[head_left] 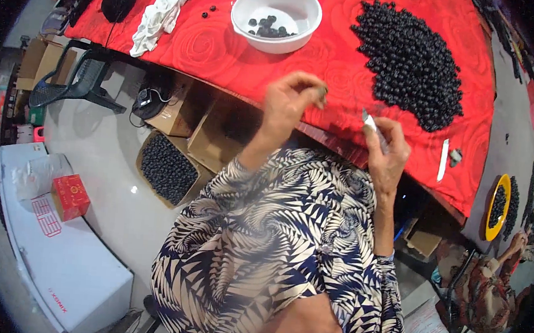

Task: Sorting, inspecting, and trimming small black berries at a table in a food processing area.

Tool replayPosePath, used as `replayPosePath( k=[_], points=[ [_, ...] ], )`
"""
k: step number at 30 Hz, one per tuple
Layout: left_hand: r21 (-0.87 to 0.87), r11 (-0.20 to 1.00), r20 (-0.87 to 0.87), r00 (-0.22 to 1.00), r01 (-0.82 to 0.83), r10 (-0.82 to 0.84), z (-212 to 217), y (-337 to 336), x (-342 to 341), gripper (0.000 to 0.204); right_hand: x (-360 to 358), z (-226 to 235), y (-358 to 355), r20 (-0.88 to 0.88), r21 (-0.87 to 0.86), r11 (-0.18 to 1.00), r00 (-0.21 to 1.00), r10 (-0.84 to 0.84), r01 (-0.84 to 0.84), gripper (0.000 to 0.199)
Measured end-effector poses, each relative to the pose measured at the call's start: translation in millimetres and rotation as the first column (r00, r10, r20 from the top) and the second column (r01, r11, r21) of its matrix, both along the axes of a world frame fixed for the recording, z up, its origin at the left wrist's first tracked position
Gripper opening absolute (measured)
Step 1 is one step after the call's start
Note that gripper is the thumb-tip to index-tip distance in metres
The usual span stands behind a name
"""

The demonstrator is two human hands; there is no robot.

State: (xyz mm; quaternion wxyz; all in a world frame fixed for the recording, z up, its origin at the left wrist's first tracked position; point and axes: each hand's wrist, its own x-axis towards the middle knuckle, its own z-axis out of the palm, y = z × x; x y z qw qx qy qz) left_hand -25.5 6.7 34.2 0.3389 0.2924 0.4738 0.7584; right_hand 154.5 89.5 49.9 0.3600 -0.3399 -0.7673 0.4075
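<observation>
My left hand [287,103] hovers over the near edge of the red-covered table [207,51]. Its thumb and forefinger are pinched together, and what sits between them is too small to make out. To its right, my right hand [389,149] is closed around a slim white utility knife [374,124] whose grey tip points up and away. A large heap of small round black pieces [410,65] lies beyond my right hand. Beyond my left hand stands a white plastic bowl [314,21] with several of the black pieces inside.
A white strip [443,160] lies near the table's right edge, and a crumpled white cloth [166,14] at its far left. On the floor are a carton of black pieces [168,169], a dark green chair [87,80] and a long white box [80,271]. A person [478,286] is at right.
</observation>
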Motion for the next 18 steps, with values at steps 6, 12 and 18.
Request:
replayPosePath(
  k=[6,12,18],
  points=[
    [0.084,0.978,-0.256,0.944,-0.193,0.208,23.1,6.1,-50.1,0.008,6.3,-1.7,3.5,-0.009,-0.005,0.999,0.999,-0.032,0.032,0.016],
    [0.123,0.877,-0.680,0.605,-0.465,0.415,37.5,25.2,-103.2,0.009,7.9,0.2,3.6,-0.041,0.005,1.000,0.999,-0.027,0.027,0.017],
    [0.089,0.841,-0.861,0.383,-0.533,0.334,32.0,30.4,-124.1,0.013,5.0,-0.6,2.4,-0.047,0.003,1.000,0.999,-0.021,0.021,0.017]
  ],
)
